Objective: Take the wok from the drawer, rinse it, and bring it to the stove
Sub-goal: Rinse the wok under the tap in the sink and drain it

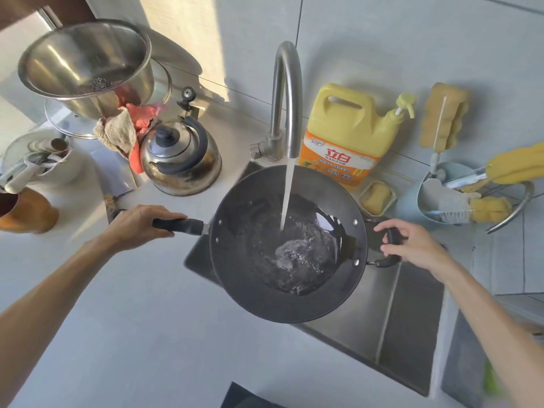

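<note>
Rinse step in progress. The wok (288, 242) sits over the stainless sink (391, 328), directly under the faucet (287, 95), and the water stream (287, 195) lands just right of the bowl's centre. Water pools and churns at the bottom.

The wok's long axis runs left to right across you: the long black handle (179, 224) points left, the small loop handle (391, 248) points right. Each hand is at its own end, so neither needs to cross.

Your left hand (138, 225) is wrapped around the long handle, fingers (164, 216) curled closed over its top, carrying the weight (judged from the wok apparently hanging clear of the sink floor). Your right hand (418, 245) is at the loop handle with fingers (385, 226) partly curled around it, loosely; whether it grips firmly or only steadies, I cannot tell.

Next move, as I judge it: tip toward the sink to dump the water. The pivot runs along the handle-to-handle line, so roll both wrists together.

Nearby on the surface (147, 319): kettle (181, 159) just left of the faucet, detergent jug (350, 134) just right. Stove not clearly in view.
</note>
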`<state>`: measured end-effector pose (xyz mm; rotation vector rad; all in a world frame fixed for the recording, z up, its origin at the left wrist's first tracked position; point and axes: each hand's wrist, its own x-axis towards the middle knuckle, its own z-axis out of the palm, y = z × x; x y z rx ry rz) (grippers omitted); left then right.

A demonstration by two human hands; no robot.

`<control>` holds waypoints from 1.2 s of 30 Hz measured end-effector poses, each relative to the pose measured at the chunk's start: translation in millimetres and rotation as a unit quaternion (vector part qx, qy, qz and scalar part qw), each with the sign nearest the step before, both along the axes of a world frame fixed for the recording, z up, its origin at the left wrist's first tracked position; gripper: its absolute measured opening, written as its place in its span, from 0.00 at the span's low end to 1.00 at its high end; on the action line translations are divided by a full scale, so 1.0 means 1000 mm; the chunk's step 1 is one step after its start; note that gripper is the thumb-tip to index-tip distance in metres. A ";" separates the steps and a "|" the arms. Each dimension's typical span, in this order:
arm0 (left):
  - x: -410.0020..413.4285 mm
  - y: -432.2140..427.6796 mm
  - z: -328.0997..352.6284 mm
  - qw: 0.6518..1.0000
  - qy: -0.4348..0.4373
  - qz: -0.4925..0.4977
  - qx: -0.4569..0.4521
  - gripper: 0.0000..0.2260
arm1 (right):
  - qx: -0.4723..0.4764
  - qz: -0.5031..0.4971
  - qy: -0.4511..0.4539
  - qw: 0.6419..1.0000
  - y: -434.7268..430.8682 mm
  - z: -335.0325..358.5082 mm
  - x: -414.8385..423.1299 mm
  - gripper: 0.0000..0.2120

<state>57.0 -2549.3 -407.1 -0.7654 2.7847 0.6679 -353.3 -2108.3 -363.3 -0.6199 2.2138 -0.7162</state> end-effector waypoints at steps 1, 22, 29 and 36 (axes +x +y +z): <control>0.002 0.001 -0.004 1.000 -0.001 0.006 0.013 0.24 | 0.001 0.000 0.002 1.000 -0.003 0.002 -0.002 0.20; -0.042 -0.003 0.051 0.995 0.005 -0.084 -0.059 0.25 | 0.008 -0.063 -0.084 0.994 0.033 -0.024 0.012 0.17; -0.032 -0.003 0.013 0.998 0.025 -0.046 -0.028 0.26 | -0.005 -0.060 -0.023 0.998 0.024 -0.013 -0.001 0.19; -0.030 0.000 0.003 0.999 -0.012 -0.031 0.015 0.23 | 0.020 -0.051 -0.027 0.998 0.019 -0.014 -0.013 0.21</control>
